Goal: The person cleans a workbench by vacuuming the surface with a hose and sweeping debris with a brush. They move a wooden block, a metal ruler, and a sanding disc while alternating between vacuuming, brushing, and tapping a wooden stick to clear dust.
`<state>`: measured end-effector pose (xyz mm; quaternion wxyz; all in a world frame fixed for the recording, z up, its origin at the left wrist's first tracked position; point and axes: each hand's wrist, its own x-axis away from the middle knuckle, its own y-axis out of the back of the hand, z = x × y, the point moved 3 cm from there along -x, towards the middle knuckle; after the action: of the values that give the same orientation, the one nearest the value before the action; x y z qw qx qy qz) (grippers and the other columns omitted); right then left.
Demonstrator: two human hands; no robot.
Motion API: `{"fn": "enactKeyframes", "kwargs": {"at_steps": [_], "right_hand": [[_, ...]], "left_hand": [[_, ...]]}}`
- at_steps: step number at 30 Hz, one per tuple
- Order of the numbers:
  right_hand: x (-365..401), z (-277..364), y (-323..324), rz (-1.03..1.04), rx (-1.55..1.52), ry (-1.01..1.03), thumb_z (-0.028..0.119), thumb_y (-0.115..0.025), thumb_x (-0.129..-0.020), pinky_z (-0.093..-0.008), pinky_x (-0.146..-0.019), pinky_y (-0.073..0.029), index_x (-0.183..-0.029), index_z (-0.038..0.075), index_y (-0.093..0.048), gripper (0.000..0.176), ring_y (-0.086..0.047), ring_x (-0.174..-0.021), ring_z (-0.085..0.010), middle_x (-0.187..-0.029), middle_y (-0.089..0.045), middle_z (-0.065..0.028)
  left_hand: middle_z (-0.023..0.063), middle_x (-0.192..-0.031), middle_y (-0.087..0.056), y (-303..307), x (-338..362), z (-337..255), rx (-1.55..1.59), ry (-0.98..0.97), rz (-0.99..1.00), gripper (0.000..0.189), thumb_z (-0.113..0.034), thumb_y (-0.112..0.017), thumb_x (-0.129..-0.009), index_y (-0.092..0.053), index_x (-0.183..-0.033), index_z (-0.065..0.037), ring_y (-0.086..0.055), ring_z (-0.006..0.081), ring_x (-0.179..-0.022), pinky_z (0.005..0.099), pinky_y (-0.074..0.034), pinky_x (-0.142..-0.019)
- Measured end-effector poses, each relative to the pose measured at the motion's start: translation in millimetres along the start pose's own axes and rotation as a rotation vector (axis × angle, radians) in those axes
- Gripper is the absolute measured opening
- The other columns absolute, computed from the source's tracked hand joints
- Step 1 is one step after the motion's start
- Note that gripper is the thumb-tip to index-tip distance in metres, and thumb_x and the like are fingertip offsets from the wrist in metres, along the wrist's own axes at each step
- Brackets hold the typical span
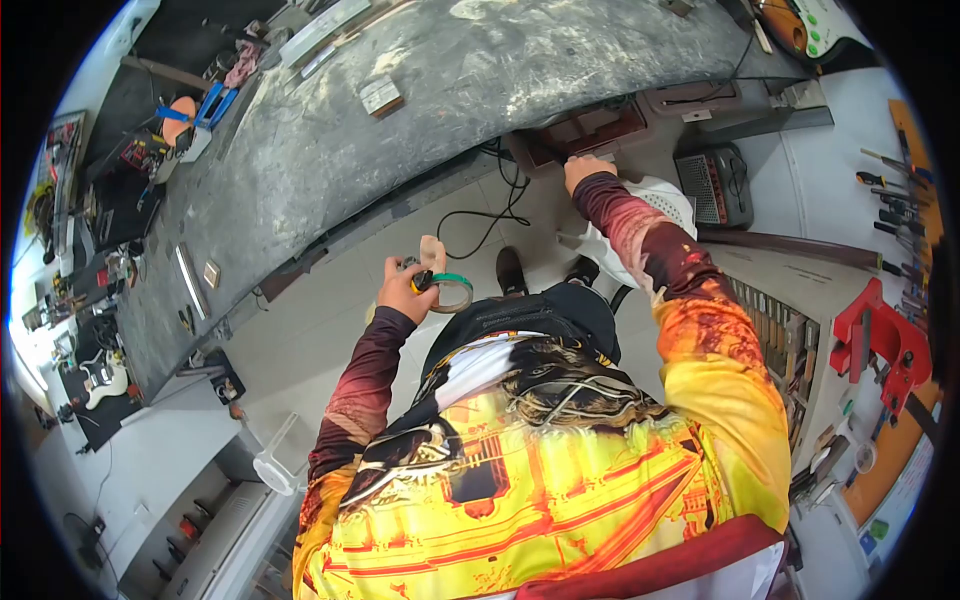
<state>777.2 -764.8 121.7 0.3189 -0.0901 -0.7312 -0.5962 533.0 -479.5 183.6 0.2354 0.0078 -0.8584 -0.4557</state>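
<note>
My left hand (403, 290) is closed in front of my body, below the bench edge. It grips a ring-shaped roll of tape (466, 288) with a green edge, along with a small black and yellow item (422, 281). A beige flap (433, 252) sticks up beside the fingers. My right arm reaches forward under the front of the bench. There my right hand (588, 174) is curled with its fingers bent, close to a dark red and grey bin (600, 130). What those fingers hold is hidden.
A dusty dark workbench (440, 90) curves across the front, with a small block (381, 96) on it. Black cable (490, 215) lies on the floor below. A white stool (660, 200) and a grey case (712, 185) stand right. A red clamp-like tool (880, 345) sits far right.
</note>
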Motion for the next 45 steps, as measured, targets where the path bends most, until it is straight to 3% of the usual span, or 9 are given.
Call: {"fn": "enactKeyframes", "kwargs": {"at_steps": [7, 11, 19, 24, 27, 28, 38, 40, 45], "right_hand": [[-10.2, -110.1, -18.9, -0.089, -0.100, -0.192, 0.018, -0.042, -0.092, -0.0458, -0.087, -0.052, -0.117, 0.007, -0.060, 0.034, -0.063, -0.107, -0.0306, -0.117, -0.064, -0.0145], [-30.7, -119.7, -20.5, -0.154, -0.027, -0.145, 0.018, -0.043, -0.092, -0.0452, -0.085, -0.053, -0.115, 0.006, -0.060, 0.032, -0.065, -0.103, -0.0310, -0.110, -0.066, -0.0176], [-27.7, -119.2, 1.4, -0.117, 0.025, -0.153, 0.019, -0.047, -0.091, -0.0422, -0.080, -0.056, -0.110, 0.010, -0.068, 0.030, -0.065, -0.105, -0.0255, -0.115, -0.066, -0.0080], [-48.1, -134.7, -20.6, -0.286, 0.177, -0.177, 0.023, -0.046, -0.090, -0.0598, -0.063, -0.053, -0.109, 0.011, -0.066, 0.030, -0.066, -0.089, -0.0415, -0.105, -0.062, -0.0198], [-43.9, -137.5, -60.4, -0.392, 0.133, -0.270, 0.026, -0.046, -0.090, -0.0617, -0.059, -0.051, -0.110, 0.013, -0.062, 0.029, -0.065, -0.084, -0.0432, -0.104, -0.059, -0.0198], [-48.3, -136.4, -71.0, -0.310, 0.067, -0.277, 0.028, -0.043, -0.093, -0.0646, -0.060, -0.048, -0.122, 0.013, -0.056, 0.035, -0.061, -0.088, -0.0494, -0.118, -0.051, -0.0254], [-42.2, -93.8, -60.8, -0.216, 0.125, -0.133, 0.023, -0.045, -0.093, -0.0545, -0.066, -0.055, -0.120, 0.003, -0.058, 0.037, -0.063, -0.099, -0.0422, -0.118, -0.058, -0.0223], [-41.7, -94.1, -52.2, -0.149, 0.146, -0.130, 0.023, -0.046, -0.092, -0.0529, -0.066, -0.056, -0.119, 0.005, -0.060, 0.035, -0.064, -0.102, -0.0365, -0.117, -0.059, -0.0199], [-12.5, -107.1, -28.2, -0.127, 0.179, 0.042, 0.021, -0.048, -0.092, -0.0485, -0.071, -0.057, -0.118, 0.007, -0.062, 0.033, -0.062, -0.108, -0.0265, -0.119, -0.061, -0.0124]], "left_hand": [[0.0196, -0.122, -0.049, -1.5, 8.8, -3.6, -0.004, -0.019, -0.089, 0.040, -0.026, -0.073, -0.066, -0.068, -0.103, -0.010, -0.061, 0.0394, -0.096, 0.0419, -0.052, -0.083], [0.0192, -0.122, -0.049, -8.5, 10.8, -12.9, -0.038, -0.003, -0.064, 0.041, -0.026, -0.073, -0.067, -0.068, -0.103, -0.009, -0.061, 0.0389, -0.096, 0.0417, -0.052, -0.083], [0.0192, -0.123, -0.048, -10.4, 23.7, -41.9, -0.050, 0.033, -0.093, 0.042, -0.026, -0.073, -0.066, -0.068, -0.103, -0.008, -0.061, 0.0389, -0.098, 0.0421, -0.051, -0.085], [0.0219, -0.118, -0.048, -13.2, 43.9, -50.9, -0.049, 0.088, -0.048, 0.040, -0.022, -0.074, -0.070, -0.067, -0.105, -0.004, -0.059, 0.0389, -0.100, 0.0401, -0.050, -0.088], [0.0216, -0.118, -0.048, -19.1, 53.5, -51.5, -0.025, 0.115, -0.050, 0.041, -0.022, -0.073, -0.069, -0.067, -0.106, -0.005, -0.059, 0.0388, -0.100, 0.0403, -0.050, -0.088], [0.0216, -0.118, -0.048, -21.7, 52.5, -49.5, -0.028, 0.121, -0.068, 0.041, -0.022, -0.073, -0.069, -0.067, -0.106, -0.005, -0.059, 0.0388, -0.100, 0.0403, -0.050, -0.088], [0.0216, -0.123, -0.047, -31.3, 62.1, -43.3, -0.053, 0.101, 0.006, 0.045, -0.029, -0.071, -0.065, -0.069, -0.107, -0.012, -0.058, 0.0395, -0.103, 0.0413, -0.049, -0.090], [0.0218, -0.116, -0.049, -28.0, 64.8, -49.4, -0.090, 0.050, -0.031, 0.043, -0.024, -0.073, -0.068, -0.067, -0.106, -0.003, -0.058, 0.0389, -0.100, 0.0399, -0.050, -0.087], [0.0220, -0.115, -0.049, -26.2, 67.5, -55.3, -0.089, 0.058, -0.026, 0.042, -0.025, -0.073, -0.069, -0.067, -0.105, -0.004, -0.059, 0.0385, -0.099, 0.0401, -0.050, -0.085]]}}
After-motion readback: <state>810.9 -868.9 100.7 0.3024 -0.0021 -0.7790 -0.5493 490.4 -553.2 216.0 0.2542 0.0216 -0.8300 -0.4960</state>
